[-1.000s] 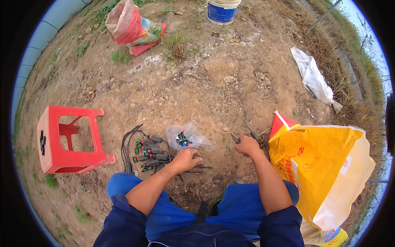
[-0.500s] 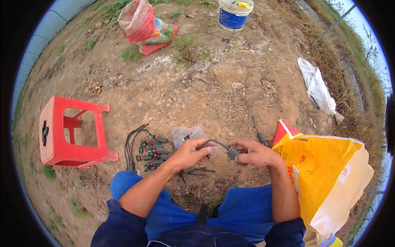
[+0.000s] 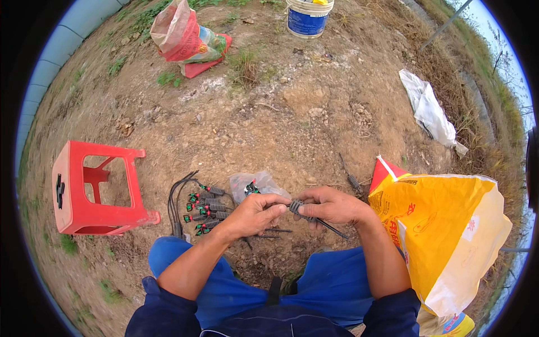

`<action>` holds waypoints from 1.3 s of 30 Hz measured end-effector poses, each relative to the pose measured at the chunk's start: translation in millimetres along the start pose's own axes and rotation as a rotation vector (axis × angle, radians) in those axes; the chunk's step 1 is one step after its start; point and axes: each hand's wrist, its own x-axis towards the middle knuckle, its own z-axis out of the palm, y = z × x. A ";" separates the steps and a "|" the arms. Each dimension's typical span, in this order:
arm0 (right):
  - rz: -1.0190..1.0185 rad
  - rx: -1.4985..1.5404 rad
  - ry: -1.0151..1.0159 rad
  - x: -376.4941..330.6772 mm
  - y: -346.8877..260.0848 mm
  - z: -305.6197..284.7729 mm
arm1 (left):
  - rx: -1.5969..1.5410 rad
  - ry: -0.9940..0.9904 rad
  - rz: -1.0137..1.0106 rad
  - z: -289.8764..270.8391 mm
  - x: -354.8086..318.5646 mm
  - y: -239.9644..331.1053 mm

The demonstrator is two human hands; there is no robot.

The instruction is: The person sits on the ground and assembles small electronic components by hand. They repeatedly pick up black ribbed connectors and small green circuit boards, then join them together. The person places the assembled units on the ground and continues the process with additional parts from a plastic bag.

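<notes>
Over the ground between my knees, both hands are close together. My right hand (image 3: 337, 208) grips a dark grey ribbed piece (image 3: 295, 206) between thumb and fingers. A thin black tube (image 3: 333, 229) sticks out below that hand, toward the lower right. My left hand (image 3: 254, 215) is closed, thumb against fingertips, at the left end of the ribbed piece, pinching its thin black end; the fingers partly hide it. On the soil left of my left hand lie several similar ribbed pieces (image 3: 212, 208) with green and red ends and black tubes. Beside them sits a clear plastic bag (image 3: 241, 182) with small dark and green parts.
A red plastic stool (image 3: 135, 194) stands at the left. At the right is a yellow and white sack (image 3: 443, 230). Another ribbed piece (image 3: 353, 182) lies near it. Farther off are a red sack (image 3: 181, 42), a white and blue bucket (image 3: 307, 21) and a white sheet (image 3: 429, 106).
The ribbed piece has moved left, up against my left fingertips. The black tube that arched between my hands now sticks out below my right hand. The view has shifted slightly.
</notes>
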 end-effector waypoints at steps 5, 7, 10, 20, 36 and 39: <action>0.041 0.101 0.068 7.2 6.9 0.6 | -0.096 0.068 0.044 -14.5 1.4 -2.8; 0.011 0.111 0.112 8.7 6.1 1.5 | -0.070 0.028 0.053 -23.7 -1.4 -4.4; 0.017 0.103 0.182 10.2 4.9 1.4 | 0.012 0.010 0.089 -26.7 -2.1 -5.6; -0.072 0.078 0.194 7.2 -1.6 3.1 | 0.122 0.237 0.151 -34.8 -1.4 6.6; -0.233 0.256 0.064 6.5 0.2 10.1 | -0.130 0.143 0.187 -35.7 0.7 10.5; -0.250 0.224 0.025 9.2 -2.6 15.8 | -0.097 0.070 0.184 -24.1 2.0 10.2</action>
